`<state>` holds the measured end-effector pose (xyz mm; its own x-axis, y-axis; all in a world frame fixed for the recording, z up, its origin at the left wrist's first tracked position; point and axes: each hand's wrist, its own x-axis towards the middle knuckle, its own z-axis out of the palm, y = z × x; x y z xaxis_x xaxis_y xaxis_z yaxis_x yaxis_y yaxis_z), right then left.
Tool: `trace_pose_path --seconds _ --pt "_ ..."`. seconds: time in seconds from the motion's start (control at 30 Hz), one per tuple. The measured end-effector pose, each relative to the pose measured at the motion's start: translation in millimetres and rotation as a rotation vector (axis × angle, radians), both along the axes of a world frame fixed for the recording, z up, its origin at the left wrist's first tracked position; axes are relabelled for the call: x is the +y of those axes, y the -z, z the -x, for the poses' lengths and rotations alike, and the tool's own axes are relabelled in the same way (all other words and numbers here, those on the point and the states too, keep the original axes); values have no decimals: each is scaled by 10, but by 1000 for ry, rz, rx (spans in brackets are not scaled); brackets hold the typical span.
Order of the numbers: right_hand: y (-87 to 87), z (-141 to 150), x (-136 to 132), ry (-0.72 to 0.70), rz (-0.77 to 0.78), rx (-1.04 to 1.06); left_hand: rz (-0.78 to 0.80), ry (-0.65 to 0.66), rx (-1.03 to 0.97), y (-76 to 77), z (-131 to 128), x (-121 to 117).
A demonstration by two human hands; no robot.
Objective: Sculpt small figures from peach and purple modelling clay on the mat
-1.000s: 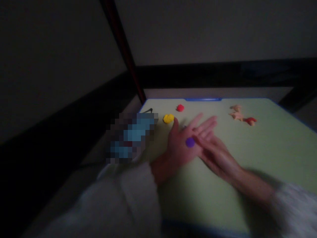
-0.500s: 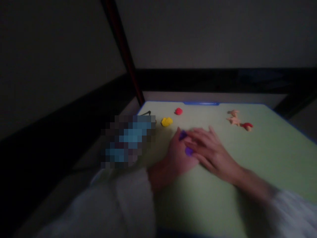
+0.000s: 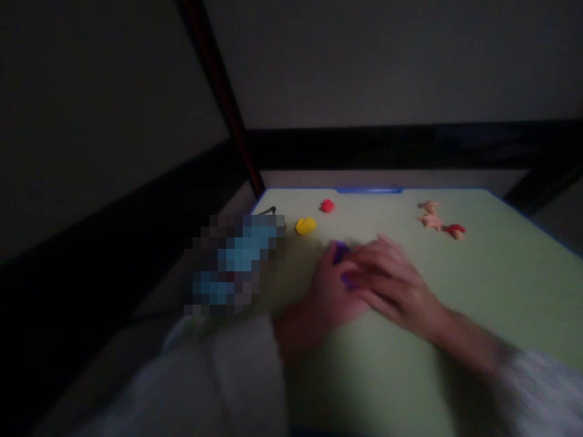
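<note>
A lump of purple modelling clay (image 3: 339, 251) lies between my two hands, partly hidden by the fingers. My left hand (image 3: 334, 291) holds it from the near left, with its thumb pointing away from me. My right hand (image 3: 392, 280) comes over from the right, its bent fingers pressed on the clay and across the left hand's fingers. Just beyond them sit a yellow clay lump (image 3: 305, 226) and a smaller red clay lump (image 3: 327, 206).
Farther right on the light green, blue-edged table (image 3: 483, 267) lie pinkish clay pieces (image 3: 430, 220) and a red-and-pink piece (image 3: 455, 231). A blurred-out blue patch (image 3: 246, 249) covers something at the table's left edge. A wall (image 3: 387, 67) rises behind.
My right hand's fingers have shifted slightly and bent more over the purple clay, both hands staying together. The pieces on the table look unmoved.
</note>
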<state>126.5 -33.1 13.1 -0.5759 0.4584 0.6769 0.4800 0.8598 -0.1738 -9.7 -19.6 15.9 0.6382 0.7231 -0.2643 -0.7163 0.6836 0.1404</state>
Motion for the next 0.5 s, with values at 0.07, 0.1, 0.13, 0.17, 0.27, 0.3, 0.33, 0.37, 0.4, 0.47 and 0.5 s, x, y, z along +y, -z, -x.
trace_pose_path --seconds 0.07,0.1,0.13,0.17,0.27,0.3,0.33,0.37,0.4,0.47,0.5 --pt "-13 -17 -17 -30 6 -21 -73 -18 54 19 29 29" --pt "-25 -17 -26 -5 35 25 -115 -39 69 23 39 42" --pt "-37 -11 -32 47 76 124 -154 -60 69 22 45 53" --pt "-46 3 -35 115 134 273 -184 -72 58 16 46 59" --pt "-46 85 -23 246 441 856 -230 -58 5 -27 36 51" --pt "-36 118 -15 224 605 1007 -240 -42 -15 -45 30 41" --pt "-26 147 -6 175 790 1101 -252 -22 -35 -61 25 30" --pt "-18 168 2 121 959 1140 -264 3 -54 -73 21 19" --pt "-16 176 11 76 1065 1137 -279 33 -74 -81 17 8" --pt "-45 138 32 63 1028 1051 -292 107 -91 -76 11 -5" --pt "-78 93 43 91 888 992 -279 139 -76 -66 8 -7"
